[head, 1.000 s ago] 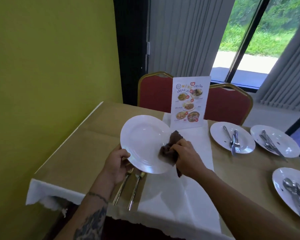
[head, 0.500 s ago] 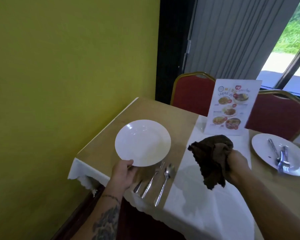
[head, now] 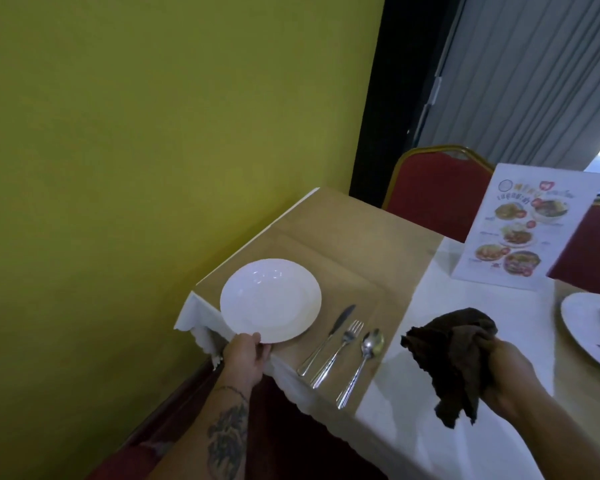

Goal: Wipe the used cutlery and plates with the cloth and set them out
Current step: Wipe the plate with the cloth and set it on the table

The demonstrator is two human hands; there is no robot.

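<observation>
My left hand (head: 248, 355) grips the near rim of a white plate (head: 271, 299), which lies low over the table's near left corner. To its right a knife (head: 328, 339), a fork (head: 340, 351) and a spoon (head: 362, 365) lie side by side on the tan cloth. My right hand (head: 510, 372) is closed on a crumpled dark brown cloth (head: 454, 358), held above the white runner, apart from the plate. A second white plate (head: 584, 323) with cutlery on it sits at the right edge.
A standing menu card (head: 527, 226) is at the back on the white runner (head: 465, 299). Red chairs (head: 430, 192) stand behind the table. A yellow-green wall (head: 153, 150) runs close along the table's left side.
The plate has gone from upright in front of me down to the table's left corner. The cloth came off it and moved right. My view swung left.
</observation>
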